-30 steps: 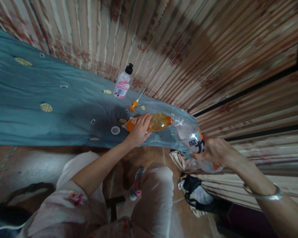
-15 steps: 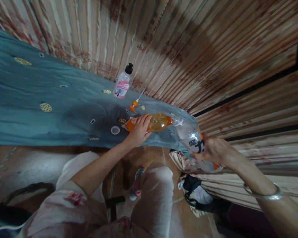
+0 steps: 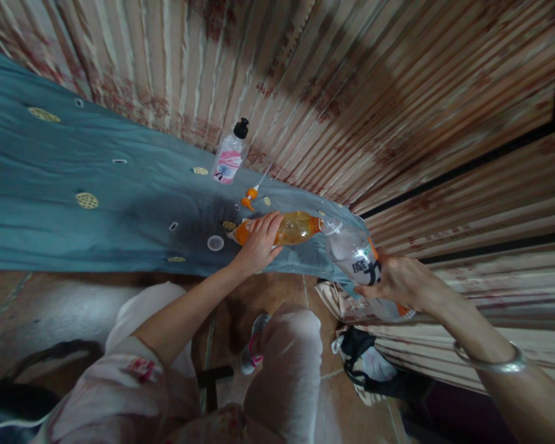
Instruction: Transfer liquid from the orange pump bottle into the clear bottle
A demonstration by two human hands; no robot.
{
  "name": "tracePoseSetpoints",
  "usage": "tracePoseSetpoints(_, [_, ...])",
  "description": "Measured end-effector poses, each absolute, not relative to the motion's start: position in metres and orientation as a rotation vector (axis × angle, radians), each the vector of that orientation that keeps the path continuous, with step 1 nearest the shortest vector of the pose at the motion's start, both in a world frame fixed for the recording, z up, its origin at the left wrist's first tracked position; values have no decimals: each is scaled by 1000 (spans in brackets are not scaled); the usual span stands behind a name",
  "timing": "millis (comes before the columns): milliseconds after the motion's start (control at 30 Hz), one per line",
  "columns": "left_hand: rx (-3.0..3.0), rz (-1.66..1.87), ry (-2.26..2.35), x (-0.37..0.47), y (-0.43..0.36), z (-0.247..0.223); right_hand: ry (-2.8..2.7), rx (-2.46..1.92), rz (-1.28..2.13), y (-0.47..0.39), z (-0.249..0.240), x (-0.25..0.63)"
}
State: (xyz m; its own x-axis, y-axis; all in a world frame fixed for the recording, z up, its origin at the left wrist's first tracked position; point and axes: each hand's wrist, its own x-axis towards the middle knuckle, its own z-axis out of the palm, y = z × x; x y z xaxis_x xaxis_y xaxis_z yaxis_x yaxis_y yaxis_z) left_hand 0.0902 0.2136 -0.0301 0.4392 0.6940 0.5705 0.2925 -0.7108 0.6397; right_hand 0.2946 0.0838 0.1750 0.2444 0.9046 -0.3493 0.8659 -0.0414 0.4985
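Observation:
My left hand (image 3: pixel 260 240) is wrapped round an orange bottle (image 3: pixel 297 228) that lies tilted nearly level, its neck toward the right. In my right hand (image 3: pixel 400 280) is a large clear plastic bottle (image 3: pixel 351 251) with a dark-lettered label. The two bottle mouths meet; whether they touch or one sits inside the other I cannot tell. An orange pump head (image 3: pixel 248 197) with a thin tube rests on the blue cloth behind my left hand. Beyond it is a clear pump bottle (image 3: pixel 230 159) with a black top and pink label. A small round translucent cap (image 3: pixel 215 243) lies left of my hand.
A blue patterned cloth (image 3: pixel 139 216) covers the surface in front of me. Pleated curtains (image 3: pixel 268 74) hang behind and to the right, with dark metal bars (image 3: pixel 467 166) across them. Below right, a dark bag (image 3: pixel 367 361) lies by the tiled floor (image 3: pixel 300 290).

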Motion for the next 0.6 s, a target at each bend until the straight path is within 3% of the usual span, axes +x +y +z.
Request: tracePoseSetpoints(600, [2254,1163,833,90,211,-28,1647,1910,86,81,176,294])
